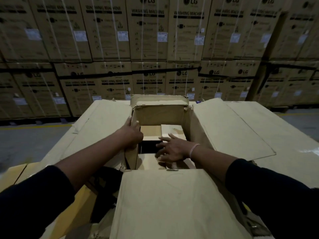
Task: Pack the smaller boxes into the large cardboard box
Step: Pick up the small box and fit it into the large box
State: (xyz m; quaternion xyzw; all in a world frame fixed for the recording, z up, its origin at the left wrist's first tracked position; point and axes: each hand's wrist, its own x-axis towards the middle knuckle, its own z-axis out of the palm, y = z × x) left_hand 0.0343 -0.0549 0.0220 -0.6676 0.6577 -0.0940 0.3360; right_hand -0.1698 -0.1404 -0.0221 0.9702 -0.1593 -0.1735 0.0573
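The large cardboard box (160,204) is matt brown corrugated board, torn at its far rim. The far stacked cartons (148,31) are printed cardboard with paper labels

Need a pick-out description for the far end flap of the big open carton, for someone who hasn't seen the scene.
Start at the large open brown cardboard box in front of the wall of stacked washing machine cartons. Its long side flaps lie splayed left and right. The far end flap is the short crumpled one at the back of the opening, standing up and curled over, with torn corners.
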